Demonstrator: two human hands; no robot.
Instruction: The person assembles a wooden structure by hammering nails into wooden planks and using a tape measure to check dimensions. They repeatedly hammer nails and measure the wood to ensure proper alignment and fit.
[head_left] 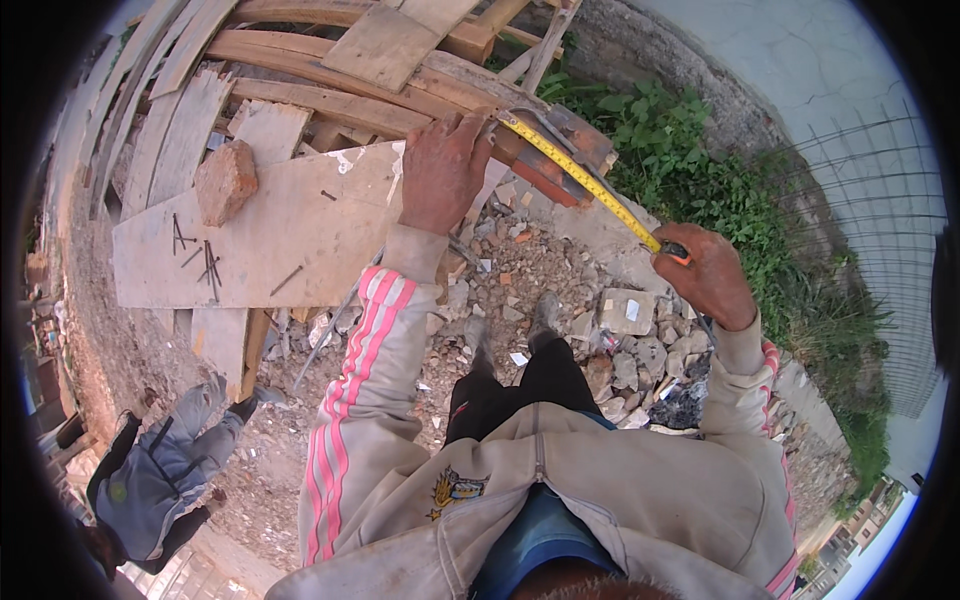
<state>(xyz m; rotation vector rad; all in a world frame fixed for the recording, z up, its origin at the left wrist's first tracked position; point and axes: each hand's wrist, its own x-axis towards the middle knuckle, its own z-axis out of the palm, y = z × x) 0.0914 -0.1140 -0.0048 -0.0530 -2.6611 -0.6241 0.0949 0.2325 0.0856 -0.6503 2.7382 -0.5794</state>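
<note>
A yellow tape measure is drawn out in a slanting line between my two hands. My right hand is closed around its orange-and-black case at the right. At the other end, my left hand has curled fingers at the tape's tip, over the edge of the timber; the fingertips are partly hidden. A thin grey metal rod runs close beside the tape. Below it lie reddish bricks. Next to my left hand is a pale wooden board with several loose nails and a rough brick chunk on it.
Long planks and beams are stacked at the far left. Rubble covers the ground around my feet. Green plants grow along a wall at the right, where wire mesh leans. Another person is at the lower left.
</note>
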